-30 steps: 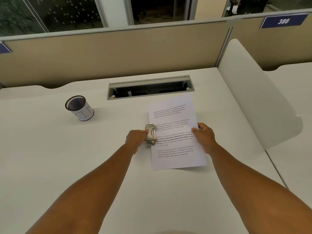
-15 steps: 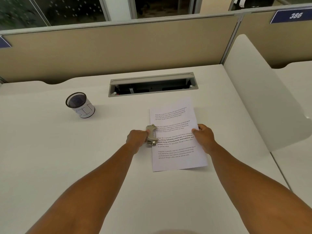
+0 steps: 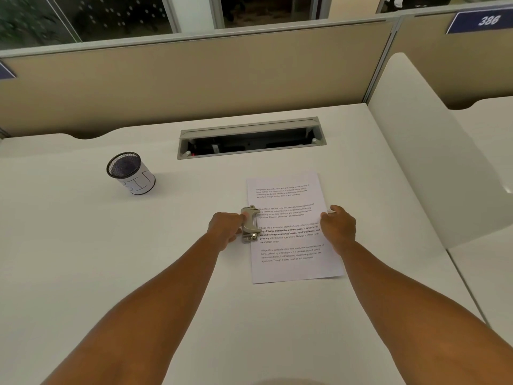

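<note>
Change: against the picture of one second ago, both hands, the punch and the sheet keep the same arrangement; only the view has drifted, so the blue sign sits closer to the upper right corner.
Left hand: left hand (image 3: pixel 226 227) reaches forward with the forearm almost straight. Its fingers are curled round the left side of the small silver metal hole punch (image 3: pixel 250 224), and the thumb tip lies against the top of the lever.
Punch: it stands on the white desk top (image 3: pixel 83 259), its mouth on the left edge of the white printed paper sheet (image 3: pixel 291 262), about at the middle of that edge.
Right hand: right hand (image 3: pixel 338 225) is at the other side of the sheet from the grip. Its bent fingers rest on the right edge and the thumb points up. I cannot tell if it pinches the sheet or only presses it.
Sheet writing: four short paragraphs, each starting "Village life is a peaceful, close-knit, and nature-connected way of living". The third one has bold words: "Defined by a slower pace, it is centered around strong community bonds, local traditions".
Cup: black mesh pen cup with white paper wrap (image 3: pixel 130 173) stands well to the left of the grip and beyond it; hand-drawn letters on the wrap look like "BIN".
Sign: dark blue plate (image 3: pixel 485 20) on the beige partition (image 3: pixel 194 87), far beyond the grip to the right, reads "386".
Slot: grey metal cable slot (image 3: pixel 251 126) lies open in the desk, beyond the grip.
</note>
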### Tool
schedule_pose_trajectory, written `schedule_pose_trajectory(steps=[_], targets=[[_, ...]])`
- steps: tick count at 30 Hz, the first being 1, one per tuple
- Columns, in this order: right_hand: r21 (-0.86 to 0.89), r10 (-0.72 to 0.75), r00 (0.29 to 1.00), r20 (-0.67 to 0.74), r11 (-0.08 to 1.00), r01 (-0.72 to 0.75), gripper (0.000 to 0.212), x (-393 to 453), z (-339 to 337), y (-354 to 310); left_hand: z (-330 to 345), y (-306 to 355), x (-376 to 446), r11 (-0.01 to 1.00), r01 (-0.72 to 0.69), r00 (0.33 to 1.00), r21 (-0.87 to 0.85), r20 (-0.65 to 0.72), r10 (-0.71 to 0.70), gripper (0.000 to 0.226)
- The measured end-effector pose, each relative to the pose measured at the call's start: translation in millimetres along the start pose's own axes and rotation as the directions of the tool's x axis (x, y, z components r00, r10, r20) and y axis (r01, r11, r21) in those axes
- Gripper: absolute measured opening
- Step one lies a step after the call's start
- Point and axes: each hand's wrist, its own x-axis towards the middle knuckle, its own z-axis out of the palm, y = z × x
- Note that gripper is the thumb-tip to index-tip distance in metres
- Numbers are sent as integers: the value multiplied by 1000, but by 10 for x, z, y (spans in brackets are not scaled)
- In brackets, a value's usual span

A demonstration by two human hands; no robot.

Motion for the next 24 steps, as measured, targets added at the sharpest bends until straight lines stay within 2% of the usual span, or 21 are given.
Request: schedule_pose_trajectory(steps=[3,5,6,8,10,12,16,18,20,22,24], targets=[[-47,-31,1000,-2,998,30,40,-13,6,15,10,-4,27,1000,4,1000,-13,19,-4,22],[-41,-21,1000,-12,999,20,21,-8,34,26,18,-14,54,1000,10,1000,-14,26,-9,24],[-42,-27,1000,-12,999,26,19,8,47,42,20,-14,58,1000,12,1000,-15,28,-11,26],[-84,-37,999,-25,996,35,29,35,56,59,23,-20,69,1000,16,999,-16,31,-15,30],[-225,-64,998,-16,972,59,18,37,58,73,25,-24,74,1000,22,999,-22,40,-21,32],[-349,-71,997,-3,935,65,42,44,88,75,23,-22,78,999,32,999,-35,45,-30,29],[-397,-117,993,-32,913,95,57,7,163,102,30,-50,82,998,32,998,-58,55,-29,23],[-403,-139,989,-53,909,106,58,-5,201,122,28,-90,91,998,1,999,-70,50,3,19],[-427,-192,978,-79,893,141,54,-25,246,143,21,-126,109,997,-35,998,-67,43,38,30],[-492,-297,949,-106,845,209,47,-66,297,177,19,-151,111,997,-53,998,-54,32,55,41],[-542,-405,909,-95,787,294,44,-99,368,220,23,-173,109,996,-73,997,-46,5,74,44]])
